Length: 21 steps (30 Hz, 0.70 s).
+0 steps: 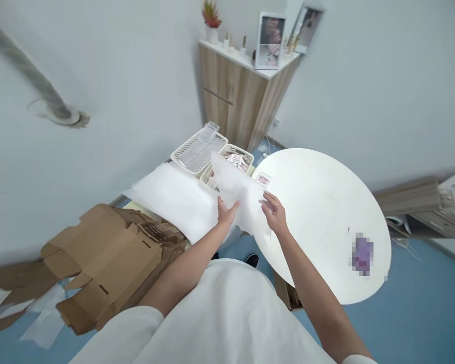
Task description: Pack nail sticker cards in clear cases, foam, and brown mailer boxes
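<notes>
A thin white sheet (237,184), like foam or soft wrap, stands partly raised between my hands, its far corner bent up. My left hand (226,213) is against its near left part, thumb and fingers spread in a V. My right hand (276,215) is at the sheet's right edge by the round table, fingers bent and apart from the thumb; whether the fingertips touch the sheet I cannot tell. More white sheeting (174,197) lies flat to the left. Just beyond the raised sheet, a small printed packet (263,179) rests on the table.
A white round table (326,202) bears a blurred purple item (362,254). Behind the sheets are a basket of clear plastic pieces (197,151) and a basket of small packets (237,157). Flattened cardboard boxes (109,258) are stacked left. A wooden cabinet (235,86) fills the corner.
</notes>
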Tool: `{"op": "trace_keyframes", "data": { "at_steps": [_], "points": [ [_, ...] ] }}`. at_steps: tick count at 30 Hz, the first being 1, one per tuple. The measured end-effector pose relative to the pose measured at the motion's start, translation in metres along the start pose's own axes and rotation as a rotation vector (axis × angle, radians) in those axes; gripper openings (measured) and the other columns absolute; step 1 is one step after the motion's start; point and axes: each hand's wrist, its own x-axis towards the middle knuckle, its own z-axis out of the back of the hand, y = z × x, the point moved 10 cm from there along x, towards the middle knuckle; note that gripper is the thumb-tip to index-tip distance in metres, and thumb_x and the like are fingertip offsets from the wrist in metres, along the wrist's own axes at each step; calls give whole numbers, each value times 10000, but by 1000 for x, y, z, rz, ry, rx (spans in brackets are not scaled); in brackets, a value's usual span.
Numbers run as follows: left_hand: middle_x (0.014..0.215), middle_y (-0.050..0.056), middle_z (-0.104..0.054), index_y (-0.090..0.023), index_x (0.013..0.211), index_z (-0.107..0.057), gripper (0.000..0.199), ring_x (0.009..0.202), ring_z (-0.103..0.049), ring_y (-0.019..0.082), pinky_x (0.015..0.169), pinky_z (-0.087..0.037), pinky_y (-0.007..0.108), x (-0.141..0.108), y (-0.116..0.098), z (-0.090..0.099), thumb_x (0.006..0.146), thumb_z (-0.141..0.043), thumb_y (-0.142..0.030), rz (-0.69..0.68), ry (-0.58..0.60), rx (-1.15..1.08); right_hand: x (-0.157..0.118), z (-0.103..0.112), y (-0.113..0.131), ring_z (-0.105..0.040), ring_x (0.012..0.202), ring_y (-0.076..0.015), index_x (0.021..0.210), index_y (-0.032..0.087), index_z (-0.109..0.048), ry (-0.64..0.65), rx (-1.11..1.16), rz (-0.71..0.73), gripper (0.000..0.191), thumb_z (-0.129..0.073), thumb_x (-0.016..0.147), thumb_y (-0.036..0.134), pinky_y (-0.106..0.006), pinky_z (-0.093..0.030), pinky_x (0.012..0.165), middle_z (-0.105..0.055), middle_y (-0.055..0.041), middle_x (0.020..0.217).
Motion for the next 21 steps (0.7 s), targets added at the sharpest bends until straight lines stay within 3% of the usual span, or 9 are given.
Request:
{"op": "trace_keyframes", "data": {
  "at_steps": [3, 5, 9, 12, 16, 19, 21],
  "points": [
    [1147, 111, -559, -194, 1224, -352, 586, 999, -566, 198, 823, -456, 317, -18, -17, -59, 723, -599, -373, -37, 145, -116, -29, 54, -29, -448, 1157, -235, 1111, 213, -567, -149, 57, -77, 406, -528, 759, 411, -442, -360, 973, -505, -89, 1223],
    [987, 89, -625, -178, 1239, -340, 616, 831, -614, 173, 756, -474, 310, -32, -21, -95, 703, -620, -296, -46, 214, -82, -51, 87, -49, -437, 1166, -236, 1101, 210, -571, -245, 90, -131, 416, -538, 747, 425, -439, -354, 976, -494, -91, 1237],
    [846, 37, -631, -188, 1314, -263, 700, 703, -601, 148, 734, -458, 302, -59, -24, -160, 695, -588, -202, -173, 390, 195, -93, 140, -105, -451, 1153, -246, 1156, 216, -523, -351, 333, -312, 490, -554, 723, 444, -411, -408, 917, -472, -89, 1270],
    [856, 41, -623, -197, 1336, -250, 689, 754, -586, 177, 751, -436, 315, -76, -17, -201, 709, -534, -163, -301, 526, 476, -114, 157, -150, -543, 1030, -234, 1192, 235, -493, -284, 588, -502, 513, -510, 737, 472, -388, -461, 818, -487, -84, 1265],
    [867, 45, -618, -200, 1351, -218, 675, 835, -568, 201, 771, -413, 314, -96, 1, -235, 734, -485, -138, -390, 664, 725, -137, 166, -190, -591, 865, -187, 1077, 233, -593, -166, 693, -652, 456, -494, 723, 502, -338, -465, 731, -584, -70, 1137],
    [895, 63, -613, -173, 1365, -165, 678, 847, -563, 199, 752, -411, 300, -102, 17, -241, 759, -468, -155, -323, 667, 824, -152, 183, -212, -563, 896, -181, 983, 218, -638, -284, 623, -685, 422, -574, 662, 486, -320, -436, 758, -632, -61, 1017],
    [909, 74, -608, -162, 1369, -145, 684, 862, -562, 197, 737, -412, 286, -102, 24, -239, 767, -470, -171, -243, 622, 849, -160, 195, -224, -536, 955, -193, 969, 211, -638, -374, 535, -691, 419, -604, 640, 469, -336, -418, 803, -603, -70, 1070]
  ]
}}
